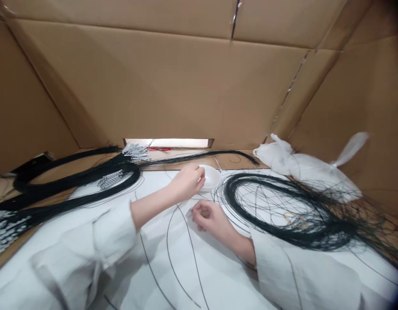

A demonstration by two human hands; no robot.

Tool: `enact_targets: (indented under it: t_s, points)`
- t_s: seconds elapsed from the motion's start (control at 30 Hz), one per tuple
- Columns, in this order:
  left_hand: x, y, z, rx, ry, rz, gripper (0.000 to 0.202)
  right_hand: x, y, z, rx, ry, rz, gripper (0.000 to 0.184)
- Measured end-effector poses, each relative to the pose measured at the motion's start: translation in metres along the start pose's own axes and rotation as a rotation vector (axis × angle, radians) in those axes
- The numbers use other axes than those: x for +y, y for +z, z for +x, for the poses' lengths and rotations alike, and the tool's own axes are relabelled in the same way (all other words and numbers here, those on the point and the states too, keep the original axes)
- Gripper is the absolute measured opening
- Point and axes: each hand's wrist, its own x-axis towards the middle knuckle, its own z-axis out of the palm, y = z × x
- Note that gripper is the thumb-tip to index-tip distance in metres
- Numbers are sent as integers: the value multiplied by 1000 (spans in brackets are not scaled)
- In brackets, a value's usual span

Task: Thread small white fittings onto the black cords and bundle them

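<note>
My left hand point(187, 181) is over the near left side of a small white bowl point(213, 177), its fingertips drawn together. Anything between those fingers is too small to make out. Closer to me, my right hand point(211, 218) is closed in a pinch, with a tiny pale bit showing at its fingertips that I cannot name. Thin black cords point(189, 232) curve across the white surface beside and below my hands. Just right of the bowl lies a big looped coil of black cord point(232, 191), its strands loose and tangled toward the right.
Bundles of black cord point(72, 178) with white beaded-looking ends point(136, 152) lie at the left. A red strip point(160, 149) sits near a slot in the cardboard wall point(166, 86). At the back right is a knotted white plastic bag point(310, 165). Cardboard encloses the white work surface point(224, 275).
</note>
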Motion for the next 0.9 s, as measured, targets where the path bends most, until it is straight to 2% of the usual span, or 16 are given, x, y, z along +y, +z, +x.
enact_targets:
  t_s: [0.13, 0.2, 0.33, 0.5, 0.63, 0.9]
  points:
    - [-13, 24, 22, -129, 5, 71, 14, -4, -13, 6, 387, -92, 15, 14]
    - [-17, 31, 20, -167, -3, 96, 17, -1, -23, 14, 486, -90, -30, 14]
    - [-13, 33, 9, -208, -15, 146, 29, 9, -38, 29, 484, -167, -252, 15]
    - [-1, 34, 3, -222, -34, 212, 40, 14, -43, 32, 438, -253, -428, 13]
    - [-2, 37, 7, -290, -38, 239, 32, 13, -42, 30, 398, -301, -488, 13]
    - [-9, 31, 14, -497, -45, 183, 22, 19, -40, 30, 457, -337, -530, 15]
